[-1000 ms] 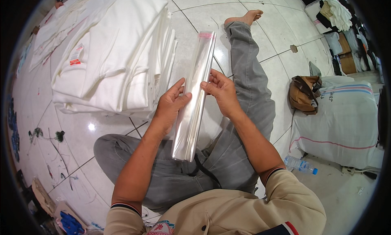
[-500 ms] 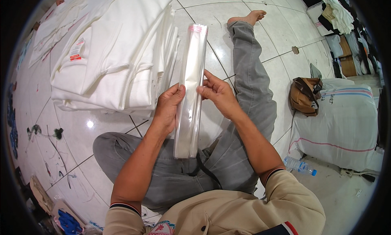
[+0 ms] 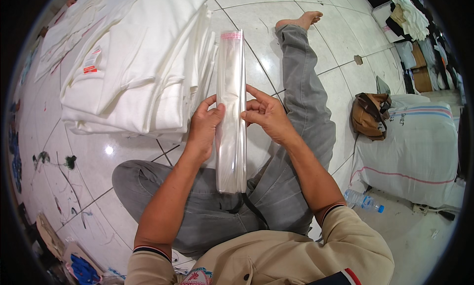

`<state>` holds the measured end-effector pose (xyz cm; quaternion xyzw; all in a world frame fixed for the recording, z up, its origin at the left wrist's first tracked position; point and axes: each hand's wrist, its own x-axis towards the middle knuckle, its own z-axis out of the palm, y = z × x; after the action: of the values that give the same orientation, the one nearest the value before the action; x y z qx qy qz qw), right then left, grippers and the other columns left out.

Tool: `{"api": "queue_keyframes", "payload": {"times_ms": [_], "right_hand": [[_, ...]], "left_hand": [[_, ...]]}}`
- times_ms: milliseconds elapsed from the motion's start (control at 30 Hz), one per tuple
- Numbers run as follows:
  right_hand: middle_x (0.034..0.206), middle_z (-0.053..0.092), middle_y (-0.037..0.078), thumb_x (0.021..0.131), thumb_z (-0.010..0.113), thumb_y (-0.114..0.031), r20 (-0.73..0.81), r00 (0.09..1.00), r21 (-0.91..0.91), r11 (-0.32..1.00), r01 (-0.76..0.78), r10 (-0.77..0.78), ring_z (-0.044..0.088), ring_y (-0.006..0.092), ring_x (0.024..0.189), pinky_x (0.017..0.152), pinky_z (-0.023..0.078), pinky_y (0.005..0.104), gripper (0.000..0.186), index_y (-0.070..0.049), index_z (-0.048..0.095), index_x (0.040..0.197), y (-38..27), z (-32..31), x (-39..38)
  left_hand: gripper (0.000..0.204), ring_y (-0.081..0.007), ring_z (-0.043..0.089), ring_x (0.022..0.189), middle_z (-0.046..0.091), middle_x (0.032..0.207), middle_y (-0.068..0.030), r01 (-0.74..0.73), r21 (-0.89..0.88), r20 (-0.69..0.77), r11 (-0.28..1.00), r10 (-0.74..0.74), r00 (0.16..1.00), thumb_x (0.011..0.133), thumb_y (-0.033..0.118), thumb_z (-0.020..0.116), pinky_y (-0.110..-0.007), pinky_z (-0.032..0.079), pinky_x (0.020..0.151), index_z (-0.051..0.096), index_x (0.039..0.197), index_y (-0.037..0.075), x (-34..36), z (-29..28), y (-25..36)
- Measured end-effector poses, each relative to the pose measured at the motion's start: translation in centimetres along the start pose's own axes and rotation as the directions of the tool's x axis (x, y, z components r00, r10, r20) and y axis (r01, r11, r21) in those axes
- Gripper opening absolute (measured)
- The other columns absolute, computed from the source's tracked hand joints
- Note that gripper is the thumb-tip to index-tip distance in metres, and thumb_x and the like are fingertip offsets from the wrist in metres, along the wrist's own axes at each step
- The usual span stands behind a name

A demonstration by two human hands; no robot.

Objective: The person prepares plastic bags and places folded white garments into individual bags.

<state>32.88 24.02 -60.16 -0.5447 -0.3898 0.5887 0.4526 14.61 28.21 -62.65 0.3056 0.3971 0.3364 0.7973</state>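
Observation:
A long bundle of clear plastic bags (image 3: pixel 230 147) with a pink strip at its top end lies upright along my line of sight above my lap. My left hand (image 3: pixel 205 127) is closed on its left edge, thumb on the near face. My right hand (image 3: pixel 266 117) grips its right edge with thumb and fingers. Just left of the bundle sits a thick stack of folded white garments (image 3: pixel 128 48), with a small red and white tag on the top piece.
My outstretched right leg (image 3: pixel 303 82) runs forward over the tiled floor. Right of it are a brown bag (image 3: pixel 368 117), a wrapped white bale (image 3: pixel 405 156), a water bottle (image 3: pixel 364 200) and piled clothes (image 3: pixel 410 13). Loose threads (image 3: pixel 69 186) and a blue item (image 3: pixel 84 270) lie at left.
The bundle was tilted right at its top and has turned straighter, its top shifting left. My hands moved slightly with it and still hold both sides.

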Motion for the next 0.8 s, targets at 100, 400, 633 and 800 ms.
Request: {"api": "queue_keyframes", "payload": {"times_ms": [100,400,633,800], "right_hand": [[0.097,0.069,0.01,0.085,0.07,0.001,-0.083,0.996,-0.008,1.0,0.015,-0.016,0.063,0.0109,0.08,0.07,0.053,0.0263,0.071,0.003,0.036,0.147,0.2,0.0,0.0],[0.099,0.07,0.012,0.084,0.073,-0.002,-0.13,0.991,0.024,0.999,0.037,-0.033,0.063,0.0111,0.079,0.07,0.053,0.026,0.071,0.006,0.038,0.145,0.7,-0.2,0.3],[0.112,0.058,0.009,0.08,0.08,-0.006,-0.04,0.999,-0.131,0.991,-0.007,0.002,0.06,0.0097,0.085,0.075,0.053,0.0247,0.088,0.003,0.028,0.15,1.0,0.6,0.3],[0.115,0.055,0.008,0.078,0.079,-0.004,-0.045,0.998,-0.207,0.977,-0.04,0.031,0.06,0.0101,0.088,0.076,0.052,0.0234,0.09,-0.004,0.028,0.152,1.0,0.6,0.2]], "left_hand": [[0.089,-0.0174,0.063,0.102,0.065,0.111,-0.0096,-0.102,0.264,0.137,0.959,0.067,0.988,0.081,0.009,0.077,-0.031,0.049,0.091,0.025,0.153,0.004,-0.2,0.5,0.0],[0.095,-0.0154,0.06,0.101,0.061,0.115,-0.0098,-0.096,0.497,0.185,0.862,0.003,0.983,0.074,0.0,0.069,-0.028,0.049,0.087,0.02,0.155,0.007,0.6,-0.7,-0.1],[0.085,-0.0152,0.058,0.105,0.056,0.124,-0.014,-0.041,0.286,0.219,0.957,-0.024,0.975,0.073,-0.003,0.06,-0.025,0.047,0.089,0.026,0.151,-0.001,0.5,-0.8,-0.4],[0.084,-0.0141,0.058,0.102,0.057,0.122,-0.0117,-0.098,0.275,0.232,0.957,0.032,0.972,0.072,-0.003,0.059,-0.025,0.048,0.085,0.028,0.15,-0.001,0.5,-0.6,-0.3]]}}
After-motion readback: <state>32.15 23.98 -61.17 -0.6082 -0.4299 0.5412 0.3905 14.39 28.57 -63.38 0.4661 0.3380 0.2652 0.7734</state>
